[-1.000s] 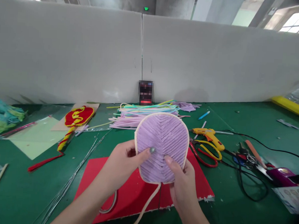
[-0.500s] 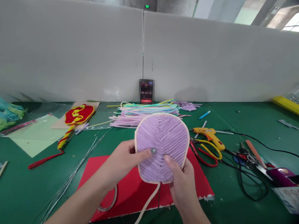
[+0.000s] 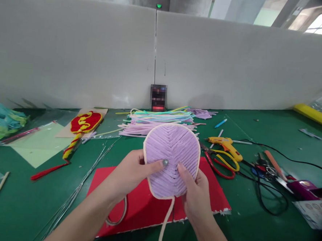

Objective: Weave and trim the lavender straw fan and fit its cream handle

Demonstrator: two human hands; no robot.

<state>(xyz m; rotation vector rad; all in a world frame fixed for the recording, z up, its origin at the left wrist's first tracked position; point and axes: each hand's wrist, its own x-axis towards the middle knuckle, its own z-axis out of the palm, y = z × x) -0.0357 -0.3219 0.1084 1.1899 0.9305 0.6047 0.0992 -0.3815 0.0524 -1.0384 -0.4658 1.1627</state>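
Note:
A round fan-shaped panel (image 3: pixel 173 146), covered in lilac pipe cleaners laid in a herringbone pattern, is held up in front of me. A cream pipe cleaner (image 3: pixel 165 220) runs round its rim and hangs loose from the bottom. My left hand (image 3: pixel 138 170) grips the left edge, its thumb flat on the front. On the lower right, my right hand (image 3: pixel 196 188) pinches the edge with its thumb on the face. The other fingers of both hands are hidden behind the panel. Beneath lies a red sheet (image 3: pixel 139 213) on the green table.
Behind the panel lie pastel pipe cleaners (image 3: pixel 161 117) in a pile. Scissors (image 3: pixel 221 164), a yellow glue gun (image 3: pixel 226 145) and its black cable lie to the right. A red and yellow fan (image 3: pixel 86 123) and thin wires (image 3: pixel 77 188) are on the left.
The panel has shifted slightly left and tilted a little in both hands. Its loose cream end now hangs straighter down instead of curving left.

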